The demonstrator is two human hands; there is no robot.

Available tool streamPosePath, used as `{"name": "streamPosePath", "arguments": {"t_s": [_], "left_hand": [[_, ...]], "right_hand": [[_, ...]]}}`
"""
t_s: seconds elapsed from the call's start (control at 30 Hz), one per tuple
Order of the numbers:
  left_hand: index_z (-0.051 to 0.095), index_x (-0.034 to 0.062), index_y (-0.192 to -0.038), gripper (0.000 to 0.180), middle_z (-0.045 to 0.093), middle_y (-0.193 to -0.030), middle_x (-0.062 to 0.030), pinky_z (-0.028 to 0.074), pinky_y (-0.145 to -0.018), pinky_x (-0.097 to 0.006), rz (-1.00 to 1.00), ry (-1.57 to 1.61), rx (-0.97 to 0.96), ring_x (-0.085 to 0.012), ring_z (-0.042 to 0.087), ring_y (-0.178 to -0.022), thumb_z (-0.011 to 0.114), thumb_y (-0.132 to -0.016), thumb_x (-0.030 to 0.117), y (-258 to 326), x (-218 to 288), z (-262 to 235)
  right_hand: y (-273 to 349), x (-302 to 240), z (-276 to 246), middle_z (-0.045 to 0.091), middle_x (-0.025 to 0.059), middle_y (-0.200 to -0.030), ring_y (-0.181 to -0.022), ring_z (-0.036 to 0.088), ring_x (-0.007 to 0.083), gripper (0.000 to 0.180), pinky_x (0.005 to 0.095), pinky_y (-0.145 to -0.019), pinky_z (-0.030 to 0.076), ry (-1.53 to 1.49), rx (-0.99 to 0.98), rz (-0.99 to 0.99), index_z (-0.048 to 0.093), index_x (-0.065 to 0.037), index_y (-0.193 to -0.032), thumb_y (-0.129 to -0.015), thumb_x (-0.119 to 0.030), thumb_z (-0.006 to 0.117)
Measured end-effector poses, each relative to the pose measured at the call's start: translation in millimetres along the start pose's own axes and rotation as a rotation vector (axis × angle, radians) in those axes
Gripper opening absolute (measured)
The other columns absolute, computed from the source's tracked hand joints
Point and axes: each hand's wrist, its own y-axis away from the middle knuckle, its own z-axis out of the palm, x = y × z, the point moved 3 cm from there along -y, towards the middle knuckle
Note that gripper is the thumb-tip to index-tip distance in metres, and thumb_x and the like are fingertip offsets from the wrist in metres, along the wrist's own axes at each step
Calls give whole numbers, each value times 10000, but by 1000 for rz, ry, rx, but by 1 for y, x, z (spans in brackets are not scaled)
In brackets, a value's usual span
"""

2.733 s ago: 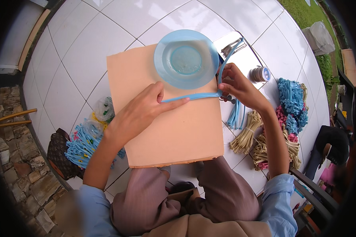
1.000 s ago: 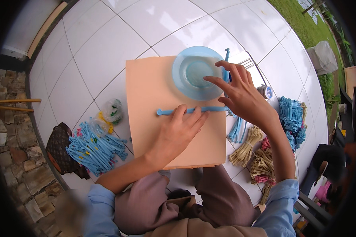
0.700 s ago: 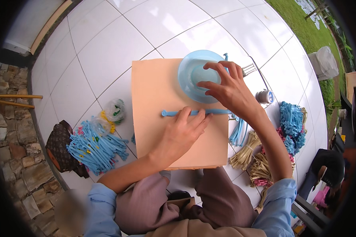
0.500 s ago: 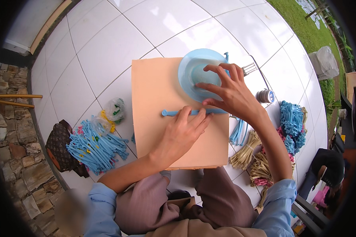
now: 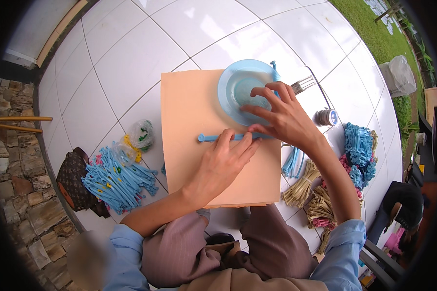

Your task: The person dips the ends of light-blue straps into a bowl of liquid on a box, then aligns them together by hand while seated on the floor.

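Note:
A peach-coloured board lies in front of me, with a blue stick across it that has a round, flared left end. The fingers of my left hand press on this stick from above. My right hand is over the near right side of a pale blue plate, thumb and index apart, the thumb tip close to the stick. A second, thin blue stick sticks up from between its other fingers, its lower part hidden. Whitish residue shows inside the plate.
Left of the board are a pile of blue stems, a clear plastic bag and a brown patterned bag. At right lie a wire spool, metal prongs, beige bundles and blue bundles.
My right hand has shifted slightly, and the upright blue stick's tip is now a little farther left and up. The plate and board have moved slightly left. My left hand stays on the stick.

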Motion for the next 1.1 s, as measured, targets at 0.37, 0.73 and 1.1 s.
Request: {"name": "streamPosePath", "arguments": {"t_s": [0.37,0.73,1.1], "left_hand": [[561,140,-1198,485,486,-1083,-7,493,-759,-245,-4,-5,3,-232,444,-947,663,-727,195,3,-1,4],[558,103,-1201,495,480,-1109,-23,473,-787,-262,-9,84,7,-246,444,-951,668,-726,185,0,2,-3],[561,105,-1202,496,482,-1120,-26,476,-787,-271,-15,104,-6,-249,444,-955,671,-725,182,0,1,-4]], "right_hand": [[32,-17,-25,484,100,-1041,-917,457,289,359,382,-764,425,-203,350,276,557,-99,-1072,-748,44,616],[74,-42,4,488,77,-1020,-919,501,259,512,393,-772,424,-48,212,330,612,-142,-1099,-612,11,649],[74,-42,6,481,63,-1021,-929,507,246,470,383,-780,417,53,225,275,630,-157,-1087,-635,-29,658]]}}
